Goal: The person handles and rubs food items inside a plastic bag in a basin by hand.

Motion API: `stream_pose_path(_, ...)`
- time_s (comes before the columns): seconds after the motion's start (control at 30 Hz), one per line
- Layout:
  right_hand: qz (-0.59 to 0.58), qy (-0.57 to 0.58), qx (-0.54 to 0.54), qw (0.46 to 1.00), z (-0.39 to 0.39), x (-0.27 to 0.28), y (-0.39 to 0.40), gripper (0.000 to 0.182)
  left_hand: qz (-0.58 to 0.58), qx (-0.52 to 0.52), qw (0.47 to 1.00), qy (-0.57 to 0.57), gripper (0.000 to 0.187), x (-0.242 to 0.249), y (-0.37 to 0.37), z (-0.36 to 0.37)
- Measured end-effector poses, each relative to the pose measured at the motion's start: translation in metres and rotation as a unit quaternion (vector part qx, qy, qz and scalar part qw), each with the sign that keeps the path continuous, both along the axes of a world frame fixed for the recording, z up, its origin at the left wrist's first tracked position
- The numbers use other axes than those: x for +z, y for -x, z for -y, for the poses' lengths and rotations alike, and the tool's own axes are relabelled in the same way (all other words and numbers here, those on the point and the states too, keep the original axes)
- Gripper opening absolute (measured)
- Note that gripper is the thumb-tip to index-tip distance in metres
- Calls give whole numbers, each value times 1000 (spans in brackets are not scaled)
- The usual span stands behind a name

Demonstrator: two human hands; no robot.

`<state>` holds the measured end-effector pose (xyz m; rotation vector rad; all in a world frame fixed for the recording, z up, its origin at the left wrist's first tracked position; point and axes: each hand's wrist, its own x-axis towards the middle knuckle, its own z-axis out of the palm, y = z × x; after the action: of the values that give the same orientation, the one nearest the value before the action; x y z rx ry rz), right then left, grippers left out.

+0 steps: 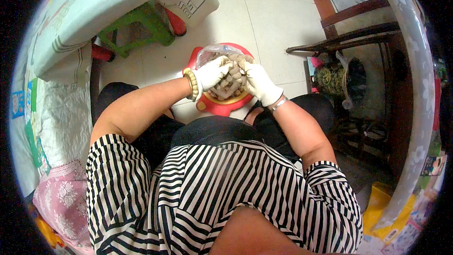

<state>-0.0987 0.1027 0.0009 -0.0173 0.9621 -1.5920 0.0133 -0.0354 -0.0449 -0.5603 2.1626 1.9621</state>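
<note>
One left hand [210, 74] and one right hand [260, 84], both white-gloved, are hovering over one red-and-yellow container [225, 110].
Both are sitting close together with fingers bent; whether either is gripping anything, I cannot tell. Inside the container, one clear plastic bag [207, 55] is holding many brown pieces [227, 89], too crowded to count.
</note>
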Motion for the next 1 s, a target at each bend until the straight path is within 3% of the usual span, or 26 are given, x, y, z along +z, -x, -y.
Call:
stream_pose_path(0.13, -6, 5, 25, 1000, 0, -22, 6, 27, 27, 23, 996, -84, 40, 31, -3, -3)
stream_pose_path(0.27, -5, 8, 35, 999, -2, -29, 9, 27, 18, 74, 981, -178, 37, 11, 0, -2)
stream_pose_path(0.37, 14, 26, 29, 999, -2, -32, 10, 28, 61, 108, 969, -213, 36, 30, 0, -3)
stream_pose_path(0.57, 1, 7, 30, 1000, -1, -16, 7, 27, 31, 116, 979, -166, 33, 28, -4, -1)
stream_pose_path(0.63, -49, -11, 60, 997, -2, -23, 9, 28, 56, 101, 991, -68, 32, 29, -5, -1)
stream_pose_path(0.77, 0, 9, 49, 999, 2, -36, 8, 31, 75, 89, 992, -39, 32, 10, -5, 0)
stream_pose_path(0.87, -27, -33, 21, 999, 2, -31, 4, 33, 42, 46, 998, -7, 34, 2, -6, 1)
stream_pose_path(0.93, -89, -60, 53, 993, 1, -31, 4, 32, 42, 20, 997, 68, 34, 4, -7, 0)
stream_pose_path(1.0, -133, -75, 85, 985, 0, -23, 4, 30, 50, 20, 997, 62, 33, 3, -6, 1)
